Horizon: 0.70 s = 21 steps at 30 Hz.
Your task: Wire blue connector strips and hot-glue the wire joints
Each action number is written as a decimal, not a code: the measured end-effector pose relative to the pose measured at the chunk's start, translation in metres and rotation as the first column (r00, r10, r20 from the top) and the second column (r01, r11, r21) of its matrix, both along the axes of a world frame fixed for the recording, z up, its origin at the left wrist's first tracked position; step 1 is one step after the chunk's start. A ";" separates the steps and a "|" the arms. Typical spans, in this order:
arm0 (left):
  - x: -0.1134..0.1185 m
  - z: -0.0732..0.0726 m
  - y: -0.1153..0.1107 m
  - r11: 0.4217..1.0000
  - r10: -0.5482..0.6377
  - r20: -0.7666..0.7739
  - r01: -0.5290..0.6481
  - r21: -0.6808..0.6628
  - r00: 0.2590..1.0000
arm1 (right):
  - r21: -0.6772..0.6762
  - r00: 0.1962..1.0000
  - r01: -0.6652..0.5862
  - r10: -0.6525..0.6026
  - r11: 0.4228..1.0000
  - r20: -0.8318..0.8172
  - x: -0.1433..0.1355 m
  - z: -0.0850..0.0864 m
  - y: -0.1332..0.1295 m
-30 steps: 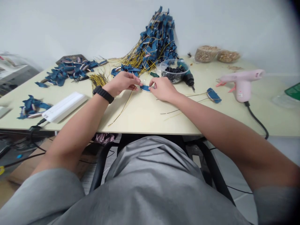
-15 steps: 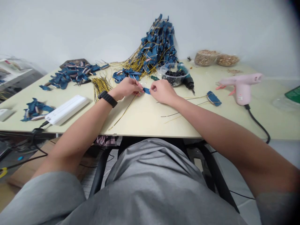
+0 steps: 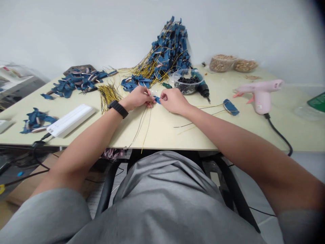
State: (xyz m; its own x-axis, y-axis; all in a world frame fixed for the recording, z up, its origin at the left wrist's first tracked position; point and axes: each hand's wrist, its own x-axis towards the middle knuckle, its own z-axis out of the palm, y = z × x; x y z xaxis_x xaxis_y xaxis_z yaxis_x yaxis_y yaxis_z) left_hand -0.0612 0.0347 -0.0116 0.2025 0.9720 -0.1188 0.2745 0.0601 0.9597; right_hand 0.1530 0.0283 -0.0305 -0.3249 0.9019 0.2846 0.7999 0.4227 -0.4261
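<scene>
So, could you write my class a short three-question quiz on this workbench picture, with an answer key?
1. Fill in the blank: the glue gun is ____ in colour.

2. Multiple choice: which thing is between the left hand and the right hand?
A) the clear plastic tub
B) a small blue piece
C) the white box

3. True or false: the black wristband is worn on the left arm.

Key: 1. pink; 2. B; 3. true.

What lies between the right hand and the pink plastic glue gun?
Head view: a curved blue piece trailing thin yellow and black wires; farther back, the tip of a teal-and-black power tool.
</scene>
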 end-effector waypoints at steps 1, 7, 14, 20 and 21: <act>0.001 0.000 0.000 1.000 0.001 -0.003 -0.001 0.002 1.000 | -0.001 1.000 0.001 -0.001 1.000 -0.004 0.000 0.000 0.000; 0.002 -0.002 0.001 1.000 0.011 -0.007 -0.011 0.015 1.000 | 0.003 1.000 -0.018 0.018 1.000 0.006 0.001 -0.002 0.002; -0.001 -0.008 0.006 0.999 0.000 -0.012 0.001 0.044 1.000 | 0.025 0.997 -0.027 0.025 0.999 0.072 0.001 -0.002 0.000; -0.001 -0.010 0.007 0.998 -0.011 0.006 0.010 0.060 1.000 | 0.040 0.994 -0.053 0.048 0.998 0.100 0.001 0.000 -0.001; -0.001 -0.010 0.007 0.998 -0.008 0.007 0.008 0.060 1.000 | 0.039 0.993 -0.054 0.050 0.998 0.105 0.001 0.000 -0.001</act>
